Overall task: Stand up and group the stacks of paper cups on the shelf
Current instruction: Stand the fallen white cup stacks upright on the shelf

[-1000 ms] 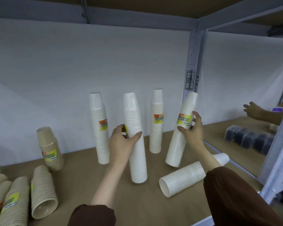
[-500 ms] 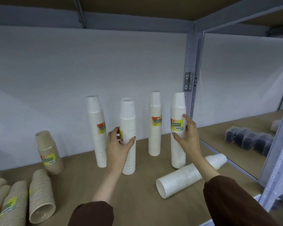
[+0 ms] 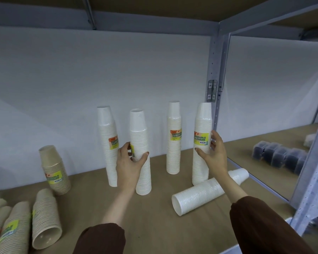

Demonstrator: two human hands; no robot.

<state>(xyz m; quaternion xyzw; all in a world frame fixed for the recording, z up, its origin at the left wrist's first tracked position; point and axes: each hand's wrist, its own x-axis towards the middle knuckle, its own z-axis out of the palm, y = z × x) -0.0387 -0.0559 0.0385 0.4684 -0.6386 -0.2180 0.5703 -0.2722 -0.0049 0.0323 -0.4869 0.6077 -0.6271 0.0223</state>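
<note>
This is looking like a storeroom or shop stockroom: grey metal shelving (image 3: pixel 216 74) is carrying wrapped, labelled stacks of disposable cups (image 3: pixel 173 138) and packaged containers (image 3: pixel 279 156).

Paper cups in clear film on a matt board shelf framed in grey metal.

The white cup stacks (image 3: pixel 202 143) look like ribbed paper sleeved in thin glossy plastic film, each with a printed paper label (image 3: pixel 202 140); the lying white stack (image 3: pixel 206 191) shows the same sheen. The tan cup stacks (image 3: pixel 54 169) look like matt, unbleached paper, also film-wrapped. The shelf board (image 3: pixel 154 226) is matt brown, smooth, like fibreboard. The upright post (image 3: pixel 216 70) is dull grey perforated metal. The back wall (image 3: pixel 99 70) is matt white with a fine texture. The sleeves (image 3: pixel 103 239) are soft, dark brown cloth.
</note>
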